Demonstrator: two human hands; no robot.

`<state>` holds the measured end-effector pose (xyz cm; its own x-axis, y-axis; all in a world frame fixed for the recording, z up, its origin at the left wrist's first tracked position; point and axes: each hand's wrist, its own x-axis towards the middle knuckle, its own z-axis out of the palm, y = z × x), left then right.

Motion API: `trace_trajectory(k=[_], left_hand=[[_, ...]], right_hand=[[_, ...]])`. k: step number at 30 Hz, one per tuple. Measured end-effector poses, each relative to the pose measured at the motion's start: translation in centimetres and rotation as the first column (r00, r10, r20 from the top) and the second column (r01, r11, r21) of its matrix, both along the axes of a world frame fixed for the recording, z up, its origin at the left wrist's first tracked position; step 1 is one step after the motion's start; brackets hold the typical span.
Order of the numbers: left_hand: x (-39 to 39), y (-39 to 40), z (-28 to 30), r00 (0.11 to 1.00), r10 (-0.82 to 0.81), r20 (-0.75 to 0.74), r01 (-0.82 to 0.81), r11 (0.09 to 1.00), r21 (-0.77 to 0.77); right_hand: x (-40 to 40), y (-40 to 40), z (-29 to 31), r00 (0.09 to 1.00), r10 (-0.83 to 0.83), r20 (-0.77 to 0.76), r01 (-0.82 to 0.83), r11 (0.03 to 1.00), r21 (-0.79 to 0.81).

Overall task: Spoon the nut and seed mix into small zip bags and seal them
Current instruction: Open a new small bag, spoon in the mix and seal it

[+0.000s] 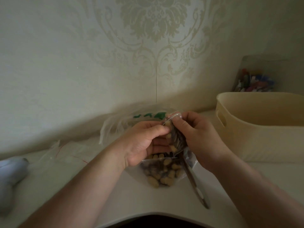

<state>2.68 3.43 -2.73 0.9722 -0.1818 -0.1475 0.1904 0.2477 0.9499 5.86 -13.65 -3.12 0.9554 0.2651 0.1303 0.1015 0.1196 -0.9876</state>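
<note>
While both hands meet above the middle of the pale table (pixel 131 199), they pinch one small zip bag (pixel 175 137) between them: the left hand (pixel 144 142) curls its fingers round the bag's left side with the thumb pressed near the top, and the right hand (pixel 197 137) nips the clear strip at the mouth, its red line just showing. That bag is soft clear film, lumpy with pale nuts and dark seeds. Directly below the grip lies a larger clear bag of nut and seed mix (pixel 162 173), its mouth toward the hands, and a metal spoon (pixel 195 183) slants from it toward the near table edge, which curves just below the forearms. Right of the grip, close by, stands a smooth cream plastic basket (pixel 256 129) with a slot handle; behind it a clear container of coloured bits (pixel 256 79). Behind the grip a crinkled bag with green print (pixel 148 116) lies against the patterned wallpaper (pixel 156 38). Left, flat empty zip bags (pixel 69 150) leave some bare tabletop.
</note>
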Motion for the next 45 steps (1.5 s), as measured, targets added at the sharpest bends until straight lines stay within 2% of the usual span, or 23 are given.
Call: trace_trajectory(k=[7, 11, 14, 18, 25, 31, 38, 42, 45], left_hand=[[-0.2, 0.4, 0.0, 0.999, -0.035, -0.026, 0.034, 0.999, -0.01], [0.3, 0.4, -0.1, 0.996, 0.085, 0.04, -0.084, 0.996, -0.039], [0.7, 0.7, -0.2, 0.975, 0.197, 0.099, -0.193, 0.98, -0.046], [0.6, 0.7, -0.2, 0.956, 0.242, 0.168, -0.227, 0.968, -0.103], [0.6, 0.1, -0.4, 0.937, 0.273, 0.219, -0.269, 0.962, -0.05], [1.0, 0.3, -0.9, 0.863, 0.373, 0.339, -0.398, 0.918, 0.003], [0.6, -0.2, -0.7, 0.926, 0.294, 0.238, -0.297, 0.955, -0.024], [0.8, -0.2, -0.7, 0.914, 0.349, 0.208, -0.349, 0.936, -0.037], [1.0, -0.1, -0.9, 0.89, 0.403, 0.214, -0.394, 0.915, -0.085]], right_hand=[[0.3, 0.1, -0.3, 0.999, -0.055, 0.001, 0.055, 0.998, -0.022], [0.5, -0.3, -0.3, 0.998, -0.067, 0.014, 0.067, 0.998, 0.005], [0.4, -0.4, -0.2, 1.0, -0.011, -0.011, 0.011, 1.0, 0.003], [0.2, 0.0, -0.2, 0.998, 0.039, -0.045, -0.039, 0.999, 0.013], [0.5, -0.2, -0.4, 0.997, -0.078, -0.019, 0.078, 0.997, -0.002], [0.6, -0.2, -0.3, 0.99, -0.135, -0.037, 0.135, 0.991, 0.004], [0.2, -0.1, 0.3, 0.988, -0.155, -0.023, 0.155, 0.988, 0.017], [0.2, -0.1, 0.2, 0.975, -0.219, 0.047, 0.22, 0.976, -0.012], [0.2, 0.0, 0.2, 0.979, -0.199, 0.034, 0.198, 0.98, 0.019]])
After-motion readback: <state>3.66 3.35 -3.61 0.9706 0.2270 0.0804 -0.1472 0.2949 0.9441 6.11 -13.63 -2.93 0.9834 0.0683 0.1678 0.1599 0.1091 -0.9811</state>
